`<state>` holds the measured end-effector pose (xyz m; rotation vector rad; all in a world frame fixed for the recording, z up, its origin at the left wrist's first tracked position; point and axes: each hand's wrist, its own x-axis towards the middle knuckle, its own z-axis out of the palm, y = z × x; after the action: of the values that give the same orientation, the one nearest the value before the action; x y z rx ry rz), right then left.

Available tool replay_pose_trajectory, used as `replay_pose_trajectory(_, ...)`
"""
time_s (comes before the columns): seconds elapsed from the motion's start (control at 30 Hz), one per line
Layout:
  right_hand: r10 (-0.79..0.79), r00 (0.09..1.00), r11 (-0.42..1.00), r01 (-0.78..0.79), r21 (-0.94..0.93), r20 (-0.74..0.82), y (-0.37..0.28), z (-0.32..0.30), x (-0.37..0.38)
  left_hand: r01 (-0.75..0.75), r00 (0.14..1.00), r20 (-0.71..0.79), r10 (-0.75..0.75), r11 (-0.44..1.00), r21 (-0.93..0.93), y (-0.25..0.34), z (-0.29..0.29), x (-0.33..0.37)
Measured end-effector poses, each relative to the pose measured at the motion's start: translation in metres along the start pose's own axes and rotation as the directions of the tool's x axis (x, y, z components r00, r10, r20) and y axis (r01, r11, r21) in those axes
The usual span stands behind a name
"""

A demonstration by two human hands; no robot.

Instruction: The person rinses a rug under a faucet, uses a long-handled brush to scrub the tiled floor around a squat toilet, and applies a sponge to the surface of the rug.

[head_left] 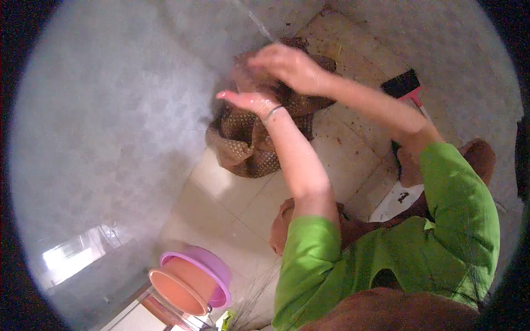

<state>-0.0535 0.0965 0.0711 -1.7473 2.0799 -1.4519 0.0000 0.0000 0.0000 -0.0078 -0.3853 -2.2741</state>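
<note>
My left hand (251, 100), wet and with a thin band at the wrist, is held palm up with the thumb stretched out. Its fingers blur behind my right hand (284, 65), which is just beyond it and smeared by motion. I see nothing held in the left hand; the right fingers are too blurred to read. A stream of water (255, 21) comes down from the top toward both hands. Below them, a heap of brown patterned cloth (243, 143) lies bunched on the tiled floor. Whether either hand touches the cloth is unclear.
On the right lies a black-headed floor brush (401, 84) with a pink-and-white handle. Dark bits of dirt (353, 129) dot the tiles. A purple basin (222, 276) and an orange bucket (179, 292) stand at lower left. A grey wall (110, 121) rises on the left.
</note>
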Motion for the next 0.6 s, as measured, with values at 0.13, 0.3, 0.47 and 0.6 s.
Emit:
replay_pose_trajectory(0.13, 0.100, 0.993, 0.939, -0.116, -0.324, -0.065, -0.002, -0.008, -0.028, 0.027, 1.000, -0.014, -0.028, 0.992, -0.120, -0.062, 0.029, -0.036)
replay_pose_trajectory(0.3, 0.527, 0.809, 0.840, -0.543, 0.013, -0.260, 0.032, -0.011, 0.024, 0.212, 0.977, -0.093, -0.194, 0.939, 0.272, -0.060, 0.039, -0.028)
replay_pose_trajectory(0.47, 0.224, 0.964, 0.932, -0.255, -0.259, -0.140, -0.027, 0.035, -0.017, 0.383, 0.711, 0.693, -0.119, 0.892, -0.239, -0.036, -0.049, 0.007)
replay_pose_trajectory(0.6, 0.464, 0.843, 0.816, -0.526, -0.238, -0.273, 0.043, 0.015, 0.012, 0.307, 0.943, -0.185, -0.277, 0.939, 0.157, -0.055, 0.019, -0.021)
